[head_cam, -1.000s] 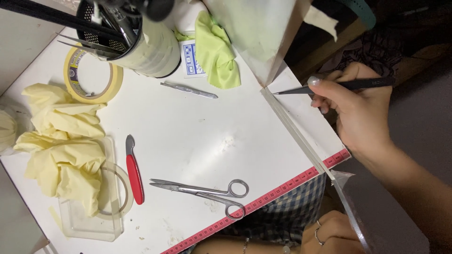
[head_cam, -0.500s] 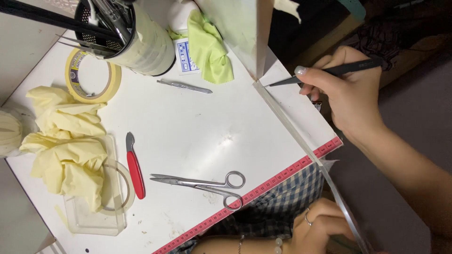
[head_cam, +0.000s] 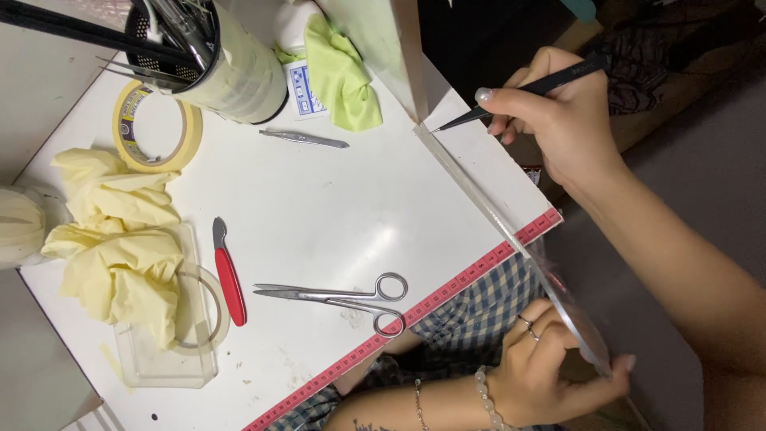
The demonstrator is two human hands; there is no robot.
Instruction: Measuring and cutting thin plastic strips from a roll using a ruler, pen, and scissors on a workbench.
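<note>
At the upper right of the frame, the right hand (head_cam: 562,120), its grip clenched on black tweezers (head_cam: 519,94), has drawn nearer since a second ago, tip now beside the clear strip (head_cam: 511,231) whose lower-right end the left hand (head_cam: 542,375) pinches off the tabletop (head_cam: 335,207).

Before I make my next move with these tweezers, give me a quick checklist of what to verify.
1. Right hand grip on the black tweezers: ok, held like a pen.
2. Tweezer tip at the far end of the clear strip: ok, though I cannot tell if they touch.
3. Left hand holding the strip's near end: ok.
4. Scissors away from both hands: ok, flat on the white table.
5. Anything caught in the tweezer tip: cannot tell.
</note>
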